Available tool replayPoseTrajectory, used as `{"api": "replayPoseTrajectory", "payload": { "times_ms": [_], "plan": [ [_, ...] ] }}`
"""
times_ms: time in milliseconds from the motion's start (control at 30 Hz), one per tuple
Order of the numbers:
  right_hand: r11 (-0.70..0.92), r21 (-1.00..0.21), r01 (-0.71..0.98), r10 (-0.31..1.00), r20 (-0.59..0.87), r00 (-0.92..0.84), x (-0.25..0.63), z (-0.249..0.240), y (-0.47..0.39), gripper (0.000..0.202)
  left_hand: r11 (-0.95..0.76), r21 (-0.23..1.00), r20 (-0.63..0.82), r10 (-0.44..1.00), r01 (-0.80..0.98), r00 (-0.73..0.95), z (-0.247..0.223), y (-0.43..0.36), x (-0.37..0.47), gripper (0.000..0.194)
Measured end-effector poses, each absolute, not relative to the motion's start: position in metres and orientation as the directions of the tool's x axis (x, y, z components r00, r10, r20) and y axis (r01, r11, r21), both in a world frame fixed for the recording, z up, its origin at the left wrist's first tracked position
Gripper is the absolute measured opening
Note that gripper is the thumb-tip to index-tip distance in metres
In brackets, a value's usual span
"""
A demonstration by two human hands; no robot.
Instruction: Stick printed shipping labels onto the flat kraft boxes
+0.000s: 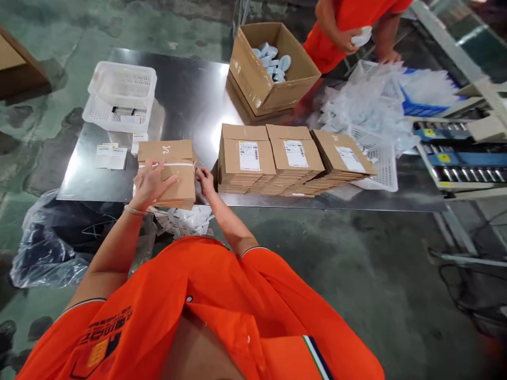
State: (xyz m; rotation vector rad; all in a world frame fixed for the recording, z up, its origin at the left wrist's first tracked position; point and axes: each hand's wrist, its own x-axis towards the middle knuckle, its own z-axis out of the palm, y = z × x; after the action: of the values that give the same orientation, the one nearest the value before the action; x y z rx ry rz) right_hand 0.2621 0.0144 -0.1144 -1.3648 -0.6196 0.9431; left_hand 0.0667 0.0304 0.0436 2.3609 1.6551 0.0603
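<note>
A stack of flat brown cartons (174, 182) lies near the front edge of the metal table, with a white strap running across its top. My left hand (149, 183) rests on top of the stack, fingers spread, by the strap. At the stack's right side my right hand (204, 179) has its fingers pinched together beside the end of the strap; what they hold is too small to make out. Just right of that hand stand several stacks of labelled flat cartons (249, 158), pushed close together.
White plastic baskets (119, 95) and paper labels (111, 157) are at the table's left. An open box (273, 79) holds round white pieces. Beyond it, a person in orange (336, 31) holds a white item. Clear bags (368, 105), another basket (382, 163) and a roller rack (467, 158) are right.
</note>
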Motion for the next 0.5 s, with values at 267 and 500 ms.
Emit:
{"api": "replayPoseTrajectory", "payload": {
  "times_ms": [267,500],
  "plan": [
    [-0.006,-0.966,-0.258,0.817,-0.153,0.556,0.245,-0.131,0.006,0.039,-0.292,0.203,-0.140,0.936,0.935,0.323,0.046,0.033,0.072,0.074],
    [-0.023,-0.995,-0.101,0.858,-0.071,0.508,0.257,-0.123,0.007,0.031,-0.282,0.187,-0.150,0.939,0.941,0.311,0.048,0.032,0.074,0.075]
  ]
}}
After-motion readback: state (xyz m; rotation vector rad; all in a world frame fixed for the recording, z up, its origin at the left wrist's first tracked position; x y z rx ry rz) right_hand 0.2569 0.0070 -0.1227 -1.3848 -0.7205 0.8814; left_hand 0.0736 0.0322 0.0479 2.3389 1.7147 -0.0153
